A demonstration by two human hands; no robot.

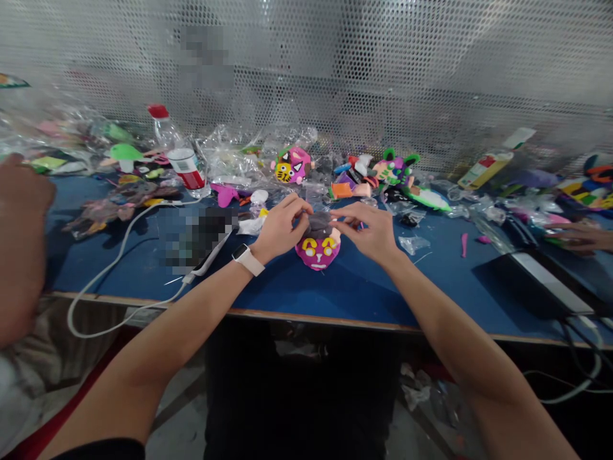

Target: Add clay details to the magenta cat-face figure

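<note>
A small magenta cat-face toy with yellow eyes lies on the blue table in front of me. A grey piece sits at its top. My left hand, with a white watch on the wrist, pinches that grey piece from the left with closed fingers. My right hand pinches it from the right, fingers curled together. The two hands nearly touch above the toy.
Behind lie clear plastic bags, a pink and yellow cat toy, a green and purple toy, a red-capped bottle and a white cable. Another person's arm is at the left, another hand at the right. A perforated screen closes the back.
</note>
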